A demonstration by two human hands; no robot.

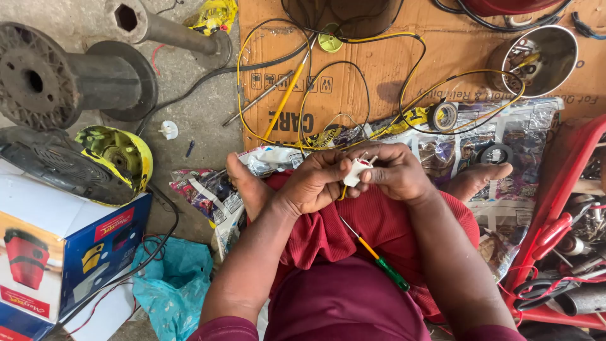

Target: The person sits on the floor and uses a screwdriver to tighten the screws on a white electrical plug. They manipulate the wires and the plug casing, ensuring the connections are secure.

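Here, both forearms reach from six o'clock toward the centre, wrists bent inward so the hands meet above the lap. The left hand has its grip closed on a small white plastic plug with metal pins, thumb on top; the right hand pinches the same plug from three o'clock. A yellow insulated wire runs off toward twelve o'clock. A green-handled screwdriver lies on the maroon lap at six o'clock.

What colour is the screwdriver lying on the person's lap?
The screwdriver has a green and yellow handle, seen in the head view.
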